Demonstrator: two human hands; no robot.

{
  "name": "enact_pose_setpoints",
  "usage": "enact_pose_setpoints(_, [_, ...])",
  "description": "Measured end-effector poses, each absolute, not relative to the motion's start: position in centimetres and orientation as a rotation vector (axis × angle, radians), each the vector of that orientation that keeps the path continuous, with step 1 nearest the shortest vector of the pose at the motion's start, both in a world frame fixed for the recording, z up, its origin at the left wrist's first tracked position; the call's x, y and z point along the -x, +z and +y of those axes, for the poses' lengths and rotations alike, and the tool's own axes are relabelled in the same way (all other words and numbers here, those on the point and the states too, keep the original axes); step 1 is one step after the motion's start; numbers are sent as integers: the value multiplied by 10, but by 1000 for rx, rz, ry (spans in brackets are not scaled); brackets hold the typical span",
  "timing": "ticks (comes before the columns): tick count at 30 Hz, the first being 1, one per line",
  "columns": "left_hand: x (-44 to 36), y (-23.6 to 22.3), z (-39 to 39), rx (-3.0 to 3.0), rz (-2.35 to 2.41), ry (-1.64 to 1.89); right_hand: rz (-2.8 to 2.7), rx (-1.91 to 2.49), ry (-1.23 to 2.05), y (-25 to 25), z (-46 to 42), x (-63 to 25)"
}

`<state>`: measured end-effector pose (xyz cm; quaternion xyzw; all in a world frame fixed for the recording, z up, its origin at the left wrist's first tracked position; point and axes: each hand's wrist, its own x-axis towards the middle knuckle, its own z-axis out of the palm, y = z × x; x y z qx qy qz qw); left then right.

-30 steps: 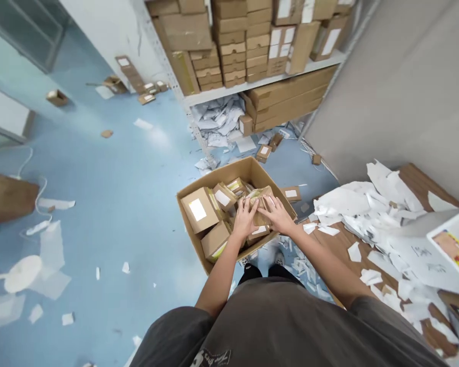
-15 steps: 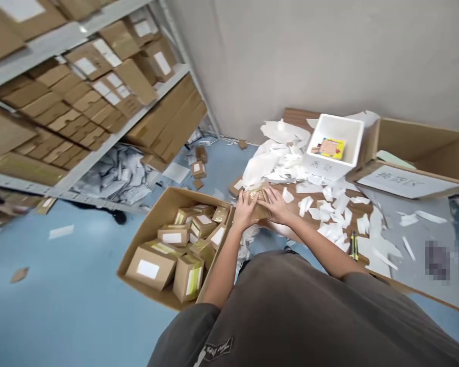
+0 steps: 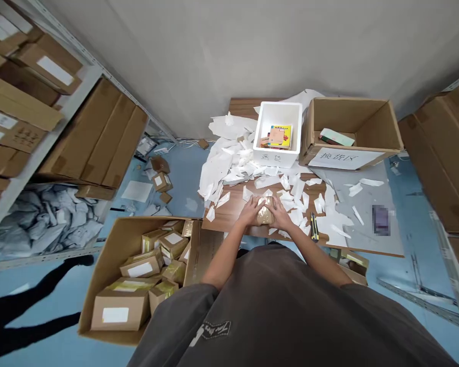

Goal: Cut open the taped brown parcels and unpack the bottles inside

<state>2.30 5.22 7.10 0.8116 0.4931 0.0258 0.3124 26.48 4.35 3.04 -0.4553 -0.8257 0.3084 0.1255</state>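
Observation:
A small cardboard box (image 3: 265, 215) wrapped in shiny tape is held over the front of the brown tabletop (image 3: 229, 206). My left hand (image 3: 249, 212) grips its left side. On the opposite side my right hand (image 3: 280, 214) is closed around it, and the thumbs come near each other on top. Whether the box rests on the table, I cannot tell. Torn white paper scraps (image 3: 286, 196) lie behind and right of the hands. A yellow and black utility knife (image 3: 314, 228) lies to the right of my right hand.
A large open carton (image 3: 115, 239) of taped parcels stands at left. A white foam bin (image 3: 277, 159) with booklets and a labelled cardboard box (image 3: 348, 159) stand at the table's back. Shelving (image 3: 61, 132) is at far left; a person's dark-clad legs (image 3: 34, 306) are below it.
My view has swung right. Both hands have carried the small box away from the parcel carton's edge to the front middle of the table, still gripping it.

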Motion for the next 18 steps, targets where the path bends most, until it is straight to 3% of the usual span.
enact_pose_setpoints(12, [14,65,26,-1951,1211,242,-1909,1622,1227,37,-16,-249])
enact_pose_setpoints(18, [22,59,61,-1629,1238,397,-1508,1706,1218,42,-6,-231])
